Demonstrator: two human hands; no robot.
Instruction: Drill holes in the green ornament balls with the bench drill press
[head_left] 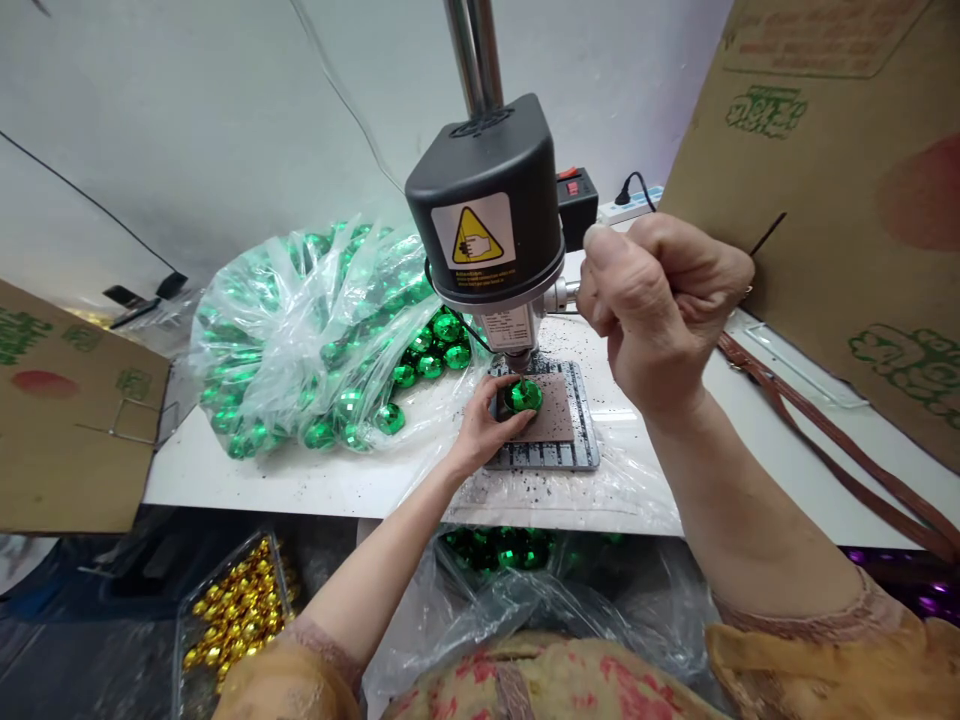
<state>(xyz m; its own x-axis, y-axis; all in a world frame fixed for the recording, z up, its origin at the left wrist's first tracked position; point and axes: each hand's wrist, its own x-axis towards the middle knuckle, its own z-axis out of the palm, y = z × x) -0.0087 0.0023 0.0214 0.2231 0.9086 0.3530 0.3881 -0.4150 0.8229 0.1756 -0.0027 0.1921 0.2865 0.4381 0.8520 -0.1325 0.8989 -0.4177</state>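
Note:
A small bench drill press (pixel 487 225) with a black head stands on a white table (pixel 300 470). My left hand (pixel 487 420) pinches a green faceted bead (pixel 523 396) on the brown pad of the drill's slotted base (pixel 555 455), right under the chuck. My right hand (pixel 660 300) is a fist wrapped round the drill's feed lever, of which only the metal hub by the head shows.
A clear plastic bag (pixel 300 330) full of green beads lies left of the drill. Another bag of green beads (pixel 502 548) hangs below the table edge. A tray of gold beads (pixel 232 605) sits lower left. Cardboard sheets (pixel 847 190) stand right and left. A brown strap (pixel 832 440) crosses the table.

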